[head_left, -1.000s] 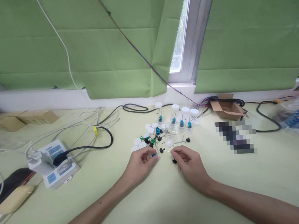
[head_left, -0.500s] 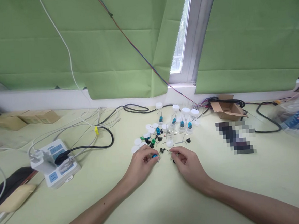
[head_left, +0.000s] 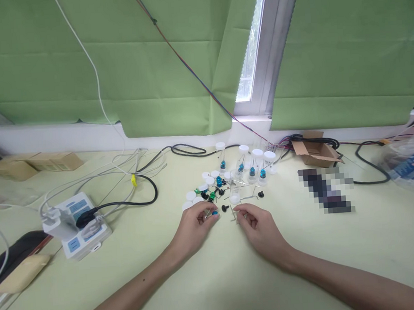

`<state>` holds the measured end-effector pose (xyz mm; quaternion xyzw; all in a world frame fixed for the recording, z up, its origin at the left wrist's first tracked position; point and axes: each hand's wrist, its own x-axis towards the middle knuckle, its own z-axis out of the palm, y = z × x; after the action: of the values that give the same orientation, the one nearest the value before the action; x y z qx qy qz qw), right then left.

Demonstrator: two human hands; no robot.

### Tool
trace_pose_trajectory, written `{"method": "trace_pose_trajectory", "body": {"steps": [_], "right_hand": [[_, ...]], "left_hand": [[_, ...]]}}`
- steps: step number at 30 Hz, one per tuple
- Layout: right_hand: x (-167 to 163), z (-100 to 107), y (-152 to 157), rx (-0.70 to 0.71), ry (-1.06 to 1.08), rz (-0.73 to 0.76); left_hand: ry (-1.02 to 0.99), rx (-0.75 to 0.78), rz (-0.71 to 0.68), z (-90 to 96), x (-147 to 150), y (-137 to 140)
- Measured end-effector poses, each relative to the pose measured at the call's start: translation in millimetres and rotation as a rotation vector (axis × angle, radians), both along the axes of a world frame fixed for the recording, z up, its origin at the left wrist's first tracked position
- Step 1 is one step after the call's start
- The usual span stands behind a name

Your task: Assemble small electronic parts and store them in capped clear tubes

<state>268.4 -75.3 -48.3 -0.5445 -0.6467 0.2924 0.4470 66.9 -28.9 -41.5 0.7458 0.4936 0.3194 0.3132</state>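
Observation:
My left hand [head_left: 194, 222] pinches a small blue part [head_left: 215, 213] with a thin metal pin, between thumb and fingertips. Opposite it, my right hand [head_left: 260, 223] is closed on a thin bent metal rod [head_left: 232, 213], which looks like a small hex key. Between the two hands a black knob-like piece [head_left: 225, 208] lies on the table. Just beyond, a clear tube [head_left: 234, 187] stands upright. White round caps [head_left: 191, 196], green parts [head_left: 212, 195], black pieces and loose metal rods [head_left: 249, 198] are scattered behind my hands.
Several white-capped clear tubes [head_left: 262, 170] holding blue parts stand farther back. On the left are a power strip [head_left: 82, 230] with plugs and cables. An open cardboard box [head_left: 315, 154], a pixelated dark item [head_left: 325, 191] and a plastic bag [head_left: 411, 164] are on the right.
The blue part has turned in my left fingers, its pin no longer pointing towards the right. In my right hand the metal rod has swung, its bent end now pointing down towards me.

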Motion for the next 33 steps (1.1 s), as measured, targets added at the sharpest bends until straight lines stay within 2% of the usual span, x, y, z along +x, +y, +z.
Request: {"method": "trace_pose_trajectory", "body": {"steps": [7, 10, 12, 14, 17, 21, 29, 33], "right_hand": [[0, -2, -1, -0.015, 0.014, 0.015], [0, -2, -1, -0.005, 0.005, 0.014], [0, -1, -1, 0.017, -0.010, 0.011], [-1, -1, -2, 0.056, -0.033, 0.009], [-2, 0, -3, 0.120, -0.067, 0.029], [-3, -2, -5, 0.194, -0.097, 0.081], [-2, -9, -7, 0.291, -0.151, 0.154], [-3, -9, -10, 0.301, -0.264, 0.238]], "left_hand": [[0.067, -0.014, -0.046, 15.2, -12, 9], [0.068, 0.036, -0.092, 23.5, -20, 14], [0.063, 0.066, -0.062, 27.7, -25, 18], [0.090, 0.143, 0.031, 29.9, -29, 21], [0.202, 0.306, 0.141, 29.0, -34, 26], [0.342, 0.442, 0.124, 23.0, -37, 29], [0.387, 0.426, 0.068, 19.6, -30, 22], [0.368, 0.414, 0.040, 18.4, -28, 20]]}}
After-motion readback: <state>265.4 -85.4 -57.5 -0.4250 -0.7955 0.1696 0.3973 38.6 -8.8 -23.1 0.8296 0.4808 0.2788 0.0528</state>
